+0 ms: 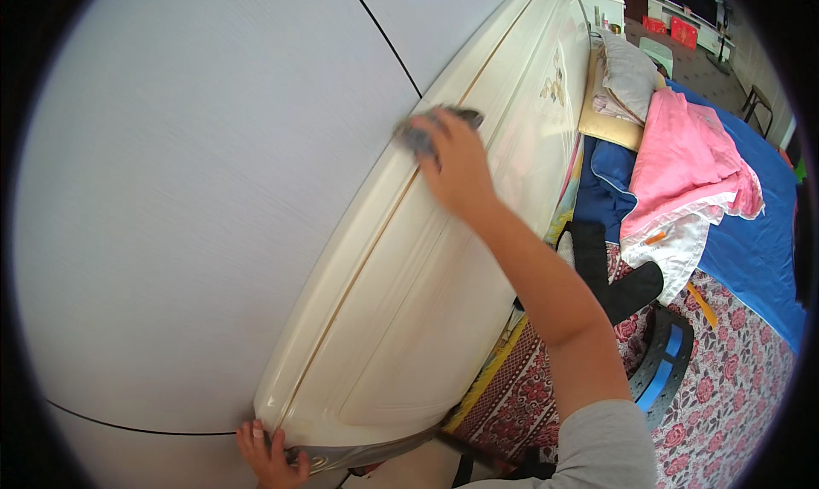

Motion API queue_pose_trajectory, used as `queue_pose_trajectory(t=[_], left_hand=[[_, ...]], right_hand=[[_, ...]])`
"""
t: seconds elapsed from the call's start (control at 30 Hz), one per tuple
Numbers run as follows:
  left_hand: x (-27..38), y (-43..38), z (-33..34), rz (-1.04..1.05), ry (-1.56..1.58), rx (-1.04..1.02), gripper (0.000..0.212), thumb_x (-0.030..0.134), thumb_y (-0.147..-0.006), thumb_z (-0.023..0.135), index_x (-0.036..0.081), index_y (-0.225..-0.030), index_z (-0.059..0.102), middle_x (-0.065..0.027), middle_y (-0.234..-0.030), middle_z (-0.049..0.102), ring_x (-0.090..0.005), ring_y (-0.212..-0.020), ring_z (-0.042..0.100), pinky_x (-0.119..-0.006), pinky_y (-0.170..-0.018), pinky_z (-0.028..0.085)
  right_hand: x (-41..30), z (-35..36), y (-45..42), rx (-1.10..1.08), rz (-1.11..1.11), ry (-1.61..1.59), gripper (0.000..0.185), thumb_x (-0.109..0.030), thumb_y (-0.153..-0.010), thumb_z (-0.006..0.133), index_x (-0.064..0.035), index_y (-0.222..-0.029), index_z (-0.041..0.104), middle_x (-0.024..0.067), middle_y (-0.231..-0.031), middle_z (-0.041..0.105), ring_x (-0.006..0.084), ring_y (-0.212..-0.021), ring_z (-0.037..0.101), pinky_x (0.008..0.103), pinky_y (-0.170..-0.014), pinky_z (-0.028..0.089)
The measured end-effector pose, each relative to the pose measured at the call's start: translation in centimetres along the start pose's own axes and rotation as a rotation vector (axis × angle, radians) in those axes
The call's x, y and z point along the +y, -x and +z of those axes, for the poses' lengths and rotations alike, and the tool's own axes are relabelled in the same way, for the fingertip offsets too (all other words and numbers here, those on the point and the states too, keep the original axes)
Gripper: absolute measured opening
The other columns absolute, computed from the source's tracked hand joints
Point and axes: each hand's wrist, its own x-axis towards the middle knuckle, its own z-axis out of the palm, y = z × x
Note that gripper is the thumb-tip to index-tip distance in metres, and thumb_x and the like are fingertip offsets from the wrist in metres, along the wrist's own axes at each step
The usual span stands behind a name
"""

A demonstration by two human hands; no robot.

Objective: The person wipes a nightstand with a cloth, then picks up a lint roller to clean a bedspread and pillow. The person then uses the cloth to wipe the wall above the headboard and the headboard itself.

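A glossy cream headboard (384, 310) with a thin brown groove line runs diagonally across the view, against a pale wall panel (192, 169). My right hand (457, 163) presses a crumpled grey cloth (419, 137) onto its upper ledge, across the groove; hand and cloth are slightly blurred. At the headboard's near corner, my left hand (272, 457) curls around the edge, fingers on the wall side and thumb on the front. Beside that thumb is a dark grey end trim (358, 456). A small floral decoration (553, 83) marks the headboard's far front.
To the right, a flowered bedspread (710, 374) and a blue sheet (748, 252) carry a pink cloth (691, 143), a grey pillow (630, 73), black straps (601, 278) and a curved black-and-blue band (662, 367). A white cabinet (601, 12) stands beyond the headboard's far end.
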Motion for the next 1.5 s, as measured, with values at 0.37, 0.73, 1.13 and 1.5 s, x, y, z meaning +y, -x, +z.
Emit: queue_pose_trajectory(t=[0.37,0.73,1.13,1.5], left_hand=[[0.1,-0.5,0.5,-0.006,-0.002,0.058,0.061,0.028,-0.070,0.053,0.003,-0.125,0.039,-0.0272,-0.135,0.027,-0.0479,-0.124,0.024,-0.063,-0.096,0.020],[0.1,-0.4,0.3,-0.032,0.006,0.088,0.056,0.032,-0.069,0.055,0.006,-0.118,0.044,-0.0244,-0.130,0.034,-0.0448,-0.117,0.033,-0.062,-0.094,0.023],[-0.1,-0.7,-0.1,-0.002,0.105,0.162,0.056,0.026,-0.069,0.055,0.003,-0.119,0.045,-0.0257,-0.132,0.034,-0.0448,-0.118,0.034,-0.060,-0.096,0.022],[-0.3,-0.5,0.5,-0.055,0.140,0.202,0.052,0.012,-0.064,0.047,0.001,-0.114,0.047,-0.0230,-0.128,0.038,-0.0439,-0.116,0.035,-0.060,-0.095,0.024]], right_hand=[[-3.5,0.0,3.3,-0.058,-0.028,0.008,0.045,-0.013,-0.074,0.058,-0.0167,-0.117,0.050,0.0126,-0.124,0.043,0.0325,-0.111,0.043,0.0510,-0.091,0.033],[7.8,1.5,-4.9,0.058,0.342,0.183,0.043,-0.033,-0.084,0.046,-0.0093,-0.120,0.047,0.0183,-0.126,0.041,0.0372,-0.112,0.043,0.0470,-0.090,0.038],[-5.9,2.4,6.2,0.063,0.092,0.034,0.048,-0.021,-0.078,0.054,-0.0154,-0.125,0.044,0.0186,-0.126,0.040,0.0351,-0.120,0.034,0.0621,-0.096,0.020],[-24.3,0.5,21.0,-0.384,-0.374,-0.278,0.046,-0.013,-0.069,0.056,-0.0264,-0.113,0.054,0.0082,-0.129,0.040,0.0300,-0.119,0.040,0.0623,-0.091,0.024]])
